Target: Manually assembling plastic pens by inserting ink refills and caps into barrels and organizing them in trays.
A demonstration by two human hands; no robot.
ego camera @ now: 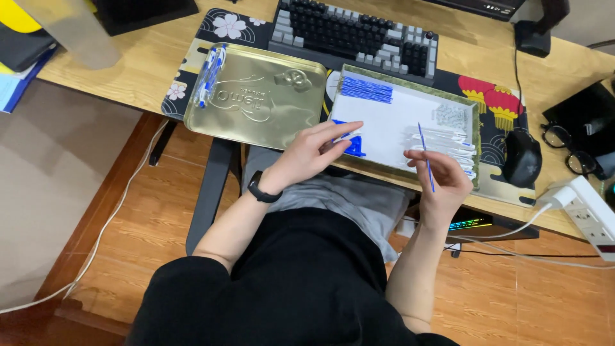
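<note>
A thin blue pen refill stands nearly upright right of the frame's centre, pinched between the thumb and fingertips of the right hand; its upper end rises over a row of clear pen barrels lying in the open tin; the left hand, at the centre of the frame, pinches a white-and-blue pen part between thumb and forefinger, the other fingers loosely curled; both are held over the tin's white lining, beside a patch of blue pieces in its upper left corner; the step in hand looks like pen assembly (refill in one hand, casing part in the other), and the next move would seem to call for lining the refill's tip up with the part's opening; left of the tin lies its gold lid, upside down, with finished blue pens at its left edge; a keyboard sits above, a black mouse to the right
</note>
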